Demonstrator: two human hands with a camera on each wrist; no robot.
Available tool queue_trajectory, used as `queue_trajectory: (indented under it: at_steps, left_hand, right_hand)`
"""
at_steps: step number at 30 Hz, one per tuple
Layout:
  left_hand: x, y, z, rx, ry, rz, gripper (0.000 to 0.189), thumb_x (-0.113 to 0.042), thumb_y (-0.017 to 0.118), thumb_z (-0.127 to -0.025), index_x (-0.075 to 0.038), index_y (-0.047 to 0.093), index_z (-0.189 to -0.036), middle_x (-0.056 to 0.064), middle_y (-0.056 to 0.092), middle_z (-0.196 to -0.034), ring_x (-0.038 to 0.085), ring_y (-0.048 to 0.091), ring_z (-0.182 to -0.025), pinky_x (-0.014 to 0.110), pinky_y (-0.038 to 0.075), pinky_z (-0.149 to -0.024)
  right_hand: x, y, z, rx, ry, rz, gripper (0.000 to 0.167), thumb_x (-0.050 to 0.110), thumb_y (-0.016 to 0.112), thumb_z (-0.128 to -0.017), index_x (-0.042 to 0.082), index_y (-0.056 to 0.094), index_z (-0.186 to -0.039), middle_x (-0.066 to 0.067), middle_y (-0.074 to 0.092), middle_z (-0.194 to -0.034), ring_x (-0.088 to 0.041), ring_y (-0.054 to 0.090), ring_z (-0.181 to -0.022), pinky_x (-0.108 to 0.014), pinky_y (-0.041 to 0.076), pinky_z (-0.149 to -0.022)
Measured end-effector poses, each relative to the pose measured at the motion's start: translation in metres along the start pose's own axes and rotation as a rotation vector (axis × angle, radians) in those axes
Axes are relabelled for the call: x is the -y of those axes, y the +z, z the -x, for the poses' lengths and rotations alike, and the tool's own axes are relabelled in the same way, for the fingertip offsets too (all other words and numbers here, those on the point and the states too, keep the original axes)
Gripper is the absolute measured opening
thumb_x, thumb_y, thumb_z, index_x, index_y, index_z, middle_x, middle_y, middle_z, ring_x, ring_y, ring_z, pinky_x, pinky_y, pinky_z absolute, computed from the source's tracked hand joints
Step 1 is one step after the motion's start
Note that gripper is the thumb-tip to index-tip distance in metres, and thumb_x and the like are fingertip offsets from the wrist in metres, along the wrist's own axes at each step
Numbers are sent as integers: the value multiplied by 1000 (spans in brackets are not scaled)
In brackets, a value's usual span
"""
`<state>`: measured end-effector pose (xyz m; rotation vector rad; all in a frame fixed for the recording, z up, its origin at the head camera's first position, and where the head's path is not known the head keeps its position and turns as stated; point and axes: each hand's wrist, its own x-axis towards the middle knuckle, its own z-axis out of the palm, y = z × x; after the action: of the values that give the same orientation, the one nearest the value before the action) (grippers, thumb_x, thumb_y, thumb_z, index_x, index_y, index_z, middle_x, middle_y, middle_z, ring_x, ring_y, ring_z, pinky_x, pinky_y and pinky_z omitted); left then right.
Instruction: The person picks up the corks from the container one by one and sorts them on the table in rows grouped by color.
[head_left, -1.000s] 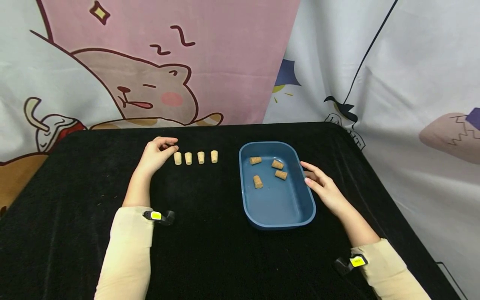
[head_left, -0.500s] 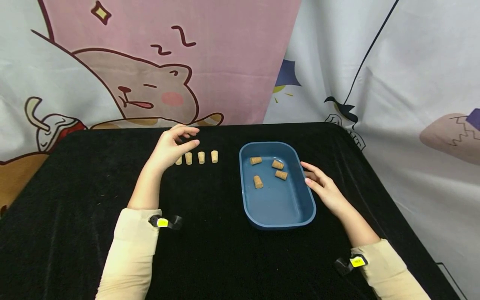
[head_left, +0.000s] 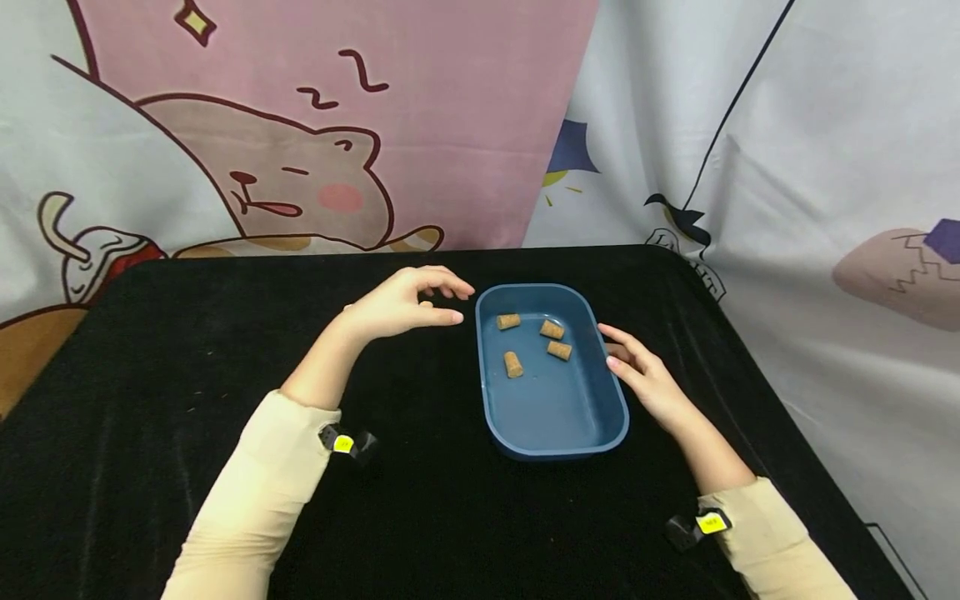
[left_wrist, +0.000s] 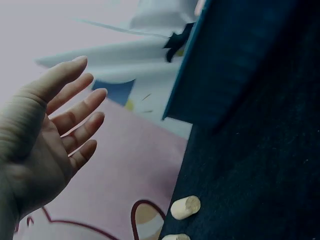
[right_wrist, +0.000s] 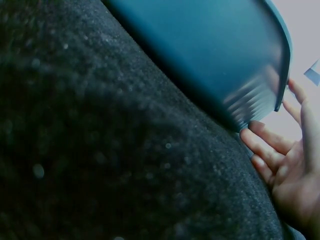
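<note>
My left hand (head_left: 408, 307) is held over the table just left of a blue plastic tub (head_left: 555, 408). Its fingers are spread and relaxed, with nothing in them in the left wrist view. The hand mostly hides a row of pale corks behind it in the head view; a cork (left_wrist: 185, 207) and part of another show in the left wrist view. Several browner corks (head_left: 513, 365) lie scattered on the tub's floor. At the tub's right side, my right hand (head_left: 648, 385) rests its fingers against the outer wall, loosely extended.
A black cloth (head_left: 420, 508) covers the table under everything. Behind its far edge hangs a printed curtain (head_left: 465, 125) with a cartoon bear. The tub's raised rim (head_left: 551, 454) stands above the cloth.
My left hand has moved right from the row of pale corks to beside the tub, its fingers spreading. The right hand and the tub have stayed put.
</note>
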<state>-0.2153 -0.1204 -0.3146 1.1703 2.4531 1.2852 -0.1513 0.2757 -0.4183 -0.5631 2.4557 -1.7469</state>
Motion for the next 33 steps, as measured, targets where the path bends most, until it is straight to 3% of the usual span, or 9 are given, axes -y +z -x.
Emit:
queue_trajectory:
  at_steps: [5, 10, 16, 27, 33]
  left_hand:
    - [-4, 11, -22, 144, 30, -27, 32, -19, 71, -88, -11, 66, -119, 1, 62, -117, 22, 53, -108, 44, 38, -93]
    - [-5, 20, -40, 268, 64, -25, 31, -14, 70, -88, -9, 66, -118, 5, 62, -118, 27, 52, -111, 45, 38, -96]
    - [-6, 34, -58, 411, 18, -74, 32, -13, 70, -88, -10, 66, -120, 6, 62, -120, 27, 52, -114, 40, 41, -96]
    - [-11, 58, -73, 504, -59, -110, 34, -9, 71, -86, -8, 66, -120, -1, 61, -120, 22, 49, -119, 40, 38, -100]
    - [-9, 67, -77, 568, -146, -199, 33, -9, 71, -87, -17, 67, -119, -6, 59, -119, 16, 47, -117, 34, 39, -96]
  right_hand:
    - [-1, -1, 1, 4, -2, 0, 49, 13, 43, -102, 11, 31, -149, -31, 47, -131, -11, 59, -106, -28, 49, -83]
    - [-1, -3, 1, 4, -13, 8, 49, 12, 43, -102, 9, 30, -149, -30, 48, -131, -10, 59, -105, -27, 48, -84]
    - [0, -2, 0, -3, -12, 15, 49, 12, 43, -102, 7, 30, -149, -30, 49, -129, -9, 59, -104, -26, 48, -84]
    - [0, -2, -1, 0, -6, 5, 48, 12, 43, -102, 7, 30, -149, -31, 49, -130, -9, 59, -104, -26, 48, -83]
    - [0, -1, -1, 5, -4, 10, 49, 13, 43, -102, 8, 30, -149, -31, 49, -130, -9, 59, -105, -26, 48, -83]
